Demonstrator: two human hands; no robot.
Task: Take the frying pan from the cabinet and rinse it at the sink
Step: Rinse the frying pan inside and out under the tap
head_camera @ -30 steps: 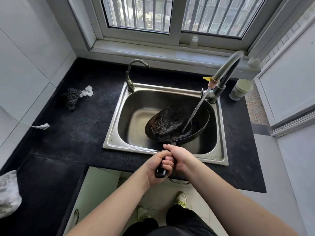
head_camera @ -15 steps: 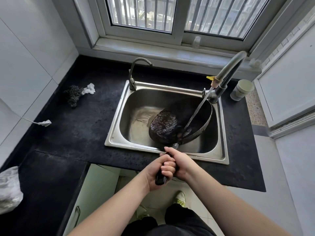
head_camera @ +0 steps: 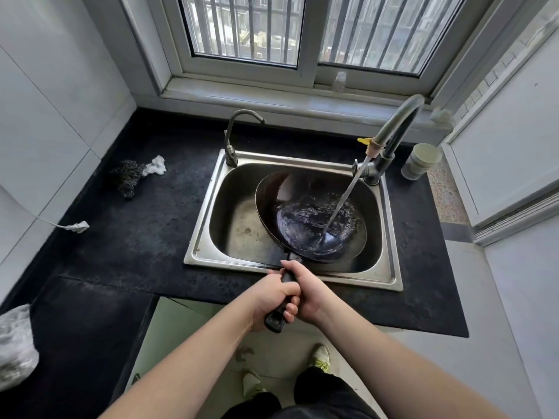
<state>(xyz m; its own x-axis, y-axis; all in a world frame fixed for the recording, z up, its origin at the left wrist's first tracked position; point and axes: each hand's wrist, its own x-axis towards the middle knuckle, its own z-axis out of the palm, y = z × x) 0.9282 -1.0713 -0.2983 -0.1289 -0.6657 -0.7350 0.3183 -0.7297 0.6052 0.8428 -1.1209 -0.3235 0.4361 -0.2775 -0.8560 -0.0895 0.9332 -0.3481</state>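
Black stone worktop (head_camera: 127, 246) wraps around a steel sink (head_camera: 390, 276) set under a barred window (head_camera: 302, 34). Both hands meet just in front of the sink's near rim, clamped together on the black handle (head_camera: 276, 319) of the frying pan (head_camera: 314, 219). The left hand (head_camera: 269, 297) wraps the handle with its fingers curled fully round it, and the butt of the handle sticks out below its palm. The right hand (head_camera: 308, 291) grips just ahead of it, thumb lying along the top of the handle towards the pan, fingers folded underneath and touching those of the left hand. Neither hand shows any gap in its grip.

Beyond the hands, the pan sits inside the sink basin, tipped so its far left rim stands higher, with dark rippling water pooled in its lower right part. A thin stream of water (head_camera: 344, 198) slants down into the pan from the tall tap (head_camera: 396, 125) at the far right corner of the sink. A smaller curved tap (head_camera: 239, 128) stands at the far left corner. Right of the tall tap a pale jar (head_camera: 420, 161) rests on the worktop. Far to the left of the hands lie a dark scouring pad (head_camera: 127, 176) with a white rag (head_camera: 157, 166) touching it.
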